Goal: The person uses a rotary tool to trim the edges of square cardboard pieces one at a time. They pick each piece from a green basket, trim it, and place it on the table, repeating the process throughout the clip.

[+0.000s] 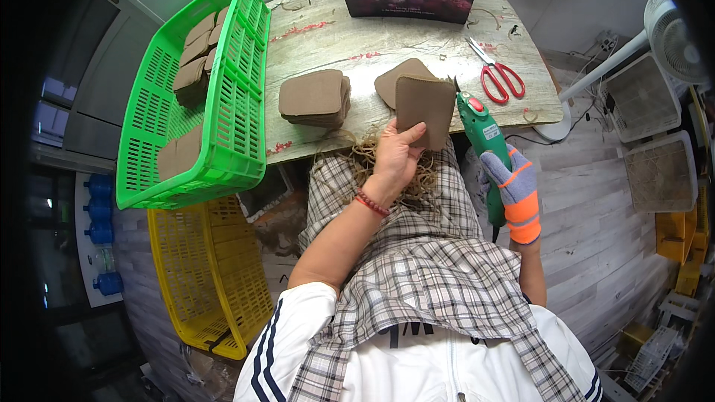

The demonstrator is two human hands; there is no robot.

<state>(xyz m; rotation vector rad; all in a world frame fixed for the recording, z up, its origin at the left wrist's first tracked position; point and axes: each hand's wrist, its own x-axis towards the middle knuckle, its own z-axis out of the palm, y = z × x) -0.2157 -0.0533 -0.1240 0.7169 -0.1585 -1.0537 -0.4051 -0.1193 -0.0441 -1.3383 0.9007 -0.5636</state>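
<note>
My left hand [400,155], bare with a red bead bracelet at the wrist, pinches a brown rounded-corner fabric pad [425,108] by its lower edge. My right hand [514,190], in a grey and orange glove, grips a green handheld electric cutter [482,123] with a red button. The cutter's thin dark tip stands at the pad's upper right corner; whether they touch I cannot tell. Behind the held pad, another brown pad [392,83] lies on the table. To the left sits a stack of brown pads [313,95]. Curly tan trimmings [365,156] lie on my checked apron.
Red-handled scissors [500,82] rest on the worn table [357,33] at the right. A dark box [406,1] of pads stands at the back. At the left is a green crate [238,130] with pads, above a yellow crate [208,268]. A white fan [674,33] stands far right.
</note>
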